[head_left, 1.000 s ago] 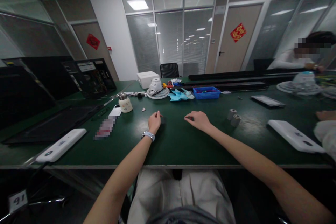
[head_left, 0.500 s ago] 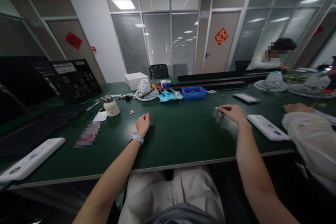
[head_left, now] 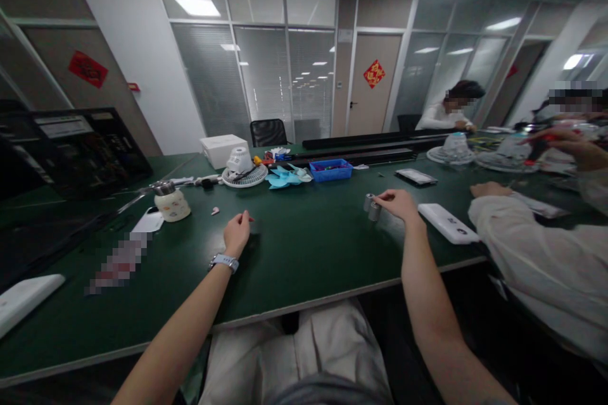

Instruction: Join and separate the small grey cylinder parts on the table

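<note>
My left hand (head_left: 236,232), with a watch on the wrist, rests on the green table (head_left: 308,247) with fingers curled round a small thin object with a red tip that I cannot name. My right hand (head_left: 399,203) reaches right and its fingertips pinch at one of two small grey metal cylinders (head_left: 372,207) standing on the table. Whether the cylinder is gripped or only touched is unclear.
A white flat device (head_left: 447,223) lies right of the cylinders. Further back are a blue tray (head_left: 331,169), light-blue fan blades (head_left: 284,177), a white fan part (head_left: 243,168), a white box (head_left: 222,149) and a cream mug (head_left: 171,202). A person in white sleeves (head_left: 532,253) sits on my right.
My right hand moved from the middle of the table rightward to the two grey cylinders. The view turned right. My left hand stayed in place, still curled.
</note>
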`<state>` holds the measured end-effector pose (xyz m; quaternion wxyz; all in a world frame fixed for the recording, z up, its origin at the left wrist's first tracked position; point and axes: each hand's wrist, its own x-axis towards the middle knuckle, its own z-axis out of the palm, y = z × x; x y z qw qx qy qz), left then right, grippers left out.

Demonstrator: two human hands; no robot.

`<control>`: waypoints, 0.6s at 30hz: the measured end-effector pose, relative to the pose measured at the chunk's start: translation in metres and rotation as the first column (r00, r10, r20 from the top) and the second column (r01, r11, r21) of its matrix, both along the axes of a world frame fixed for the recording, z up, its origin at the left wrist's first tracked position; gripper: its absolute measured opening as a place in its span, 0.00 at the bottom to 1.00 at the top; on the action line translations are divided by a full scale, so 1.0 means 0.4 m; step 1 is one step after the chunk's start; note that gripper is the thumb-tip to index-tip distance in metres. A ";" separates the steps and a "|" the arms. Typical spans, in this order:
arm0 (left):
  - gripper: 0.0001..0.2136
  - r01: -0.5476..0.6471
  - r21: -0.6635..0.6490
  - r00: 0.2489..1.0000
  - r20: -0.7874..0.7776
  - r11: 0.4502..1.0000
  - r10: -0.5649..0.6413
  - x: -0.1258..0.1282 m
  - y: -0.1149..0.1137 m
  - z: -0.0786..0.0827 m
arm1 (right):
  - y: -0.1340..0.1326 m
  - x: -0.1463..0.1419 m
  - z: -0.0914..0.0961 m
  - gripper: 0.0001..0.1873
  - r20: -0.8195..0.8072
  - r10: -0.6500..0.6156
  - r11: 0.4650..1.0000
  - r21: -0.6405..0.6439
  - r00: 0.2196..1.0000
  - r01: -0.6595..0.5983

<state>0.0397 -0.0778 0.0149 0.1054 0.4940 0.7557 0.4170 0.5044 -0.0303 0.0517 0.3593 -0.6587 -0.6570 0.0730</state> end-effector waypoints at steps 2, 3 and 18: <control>0.21 0.003 -0.003 1.000 -0.006 1.000 -0.003 0.001 -0.001 0.003 | -0.001 -0.002 0.000 0.14 -0.006 -0.009 1.000 -0.005 1.000 0.009; 0.21 0.005 -0.005 1.000 -0.009 1.000 -0.005 0.002 -0.002 0.005 | -0.001 -0.002 -0.001 0.14 -0.006 -0.009 1.000 -0.016 1.000 0.009; 0.21 0.019 -0.004 1.000 -0.016 1.000 -0.019 0.003 -0.005 0.006 | 0.005 0.016 -0.014 0.14 -0.089 0.059 0.994 -0.084 0.994 -0.066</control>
